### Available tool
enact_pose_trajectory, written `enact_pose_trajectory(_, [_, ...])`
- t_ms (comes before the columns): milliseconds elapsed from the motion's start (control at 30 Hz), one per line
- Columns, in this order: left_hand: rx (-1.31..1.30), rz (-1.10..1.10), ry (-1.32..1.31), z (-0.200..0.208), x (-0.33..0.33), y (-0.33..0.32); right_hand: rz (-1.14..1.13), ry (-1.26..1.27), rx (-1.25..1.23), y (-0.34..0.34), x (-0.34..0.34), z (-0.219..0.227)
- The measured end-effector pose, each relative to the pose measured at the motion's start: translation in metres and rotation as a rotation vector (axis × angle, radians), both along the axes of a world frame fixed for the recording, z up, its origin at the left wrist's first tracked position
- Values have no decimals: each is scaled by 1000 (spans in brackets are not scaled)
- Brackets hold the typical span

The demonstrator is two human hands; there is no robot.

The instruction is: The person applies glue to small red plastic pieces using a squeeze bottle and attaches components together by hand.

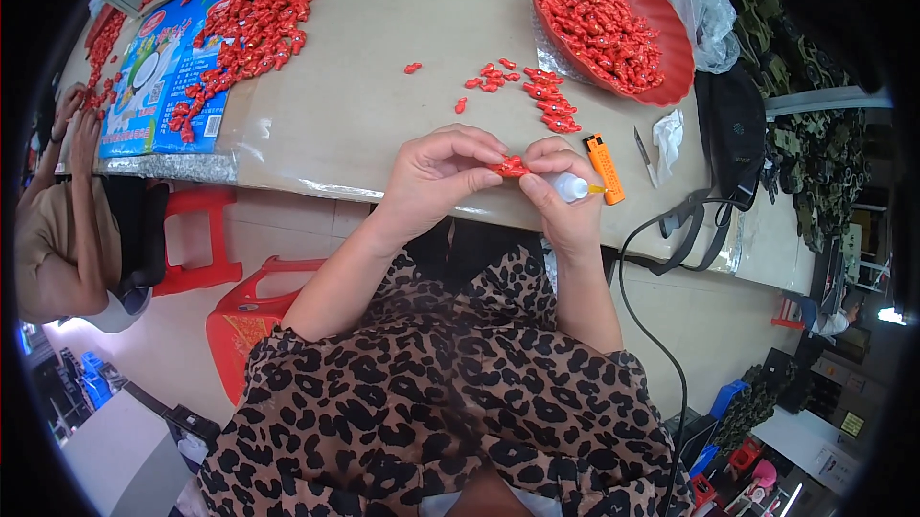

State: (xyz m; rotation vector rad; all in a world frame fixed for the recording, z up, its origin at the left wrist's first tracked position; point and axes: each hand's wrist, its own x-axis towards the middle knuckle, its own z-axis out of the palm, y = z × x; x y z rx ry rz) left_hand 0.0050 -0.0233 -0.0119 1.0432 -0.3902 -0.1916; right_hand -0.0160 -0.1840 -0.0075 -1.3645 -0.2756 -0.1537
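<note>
Beige cardboard-covered worktable (383,57). At 1 o'clock, red oval plastic basin (671,14), heaped with pieces; at 11 o'clock, second red heap (254,19); apparently bulk left. Left hand (436,177) pinching small red plastic piece (511,168); right hand (565,196) clasping small white glue bottle (569,187), touching piece at 3 o'clock.

Even, soft light spreads over the tan table (364,47), bright without harsh shadows, and the foil strip along its near edge throws back a pale glare. Beneath that edge the floor drops dimmer, and right of the table the stacked goods sink into murk. Fisheye bending curves the table's edges, a black vignette rings everything, and detail softens toward that rim.
</note>
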Motion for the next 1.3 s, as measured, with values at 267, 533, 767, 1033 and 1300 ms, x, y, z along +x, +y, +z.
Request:
enact_pose_trajectory(267, [27,-65,136,4,0,0,13,36,66,1,-1,1])
enact_pose_trajectory(533, [61,-87,131,4,1,0,-12,74,0,0,-1,2])
enact_pose_trajectory(767, [70,-96,167,3,0,1,-31,84,-9,3,-1,3])
enact_pose_trajectory(1033, [29,-131,162,4,2,2,-45,52,-87,2,-1,3])
enact_pose_trajectory(1300, [46,-107,147,7,2,2,-18,205,-77,3,-2,12])
